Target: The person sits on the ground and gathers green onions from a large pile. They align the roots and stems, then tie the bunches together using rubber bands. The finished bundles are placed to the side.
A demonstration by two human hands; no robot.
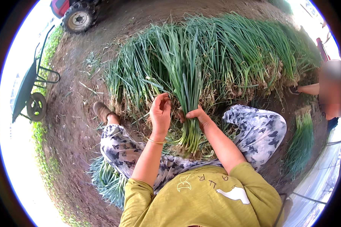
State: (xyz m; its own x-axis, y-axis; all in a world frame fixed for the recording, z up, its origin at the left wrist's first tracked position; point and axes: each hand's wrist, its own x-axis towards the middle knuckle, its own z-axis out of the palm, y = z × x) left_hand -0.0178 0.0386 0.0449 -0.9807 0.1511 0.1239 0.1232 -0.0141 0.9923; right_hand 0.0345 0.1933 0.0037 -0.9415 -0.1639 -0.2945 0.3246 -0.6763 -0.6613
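I sit on bare soil with my knees apart, in patterned trousers and an olive shirt. My right hand (195, 114) is closed around a bunch of green onions (185, 83), gripping it just above the pale roots, which point toward my lap. My left hand (161, 109), with a thin gold bangle at the wrist, is half open beside the bunch, its fingers curled against the stalks on the left. A big heap of green onions (235, 56) lies in front of me, leaves fanned away.
A green wheelbarrow (28, 89) stands at the left, and a red vehicle's wheel (78, 17) at the top left. Another person (329, 89) sits at the right beside a smaller onion bundle (301, 142). More onions (108, 181) lie by my left thigh.
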